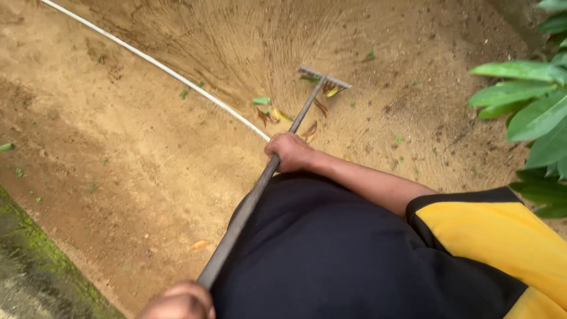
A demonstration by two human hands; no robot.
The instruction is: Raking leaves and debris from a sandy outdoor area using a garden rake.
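I hold a long grey metal rake with both hands. My right hand is closed around the middle of the handle, its arm coming out of a yellow and black sleeve. My left hand grips the handle's near end at the bottom edge of the view and is partly cut off. The rake head rests on the sandy ground ahead of me. A few green, yellow and brown fallen leaves lie scattered beside and under it. Fine rake lines fan out across the soil around the head.
A thin white pipe runs diagonally over the soil from the top left toward my right hand. Broad-leaved green plants stand at the right edge. A mossy strip borders the lower left. My black garment fills the lower middle.
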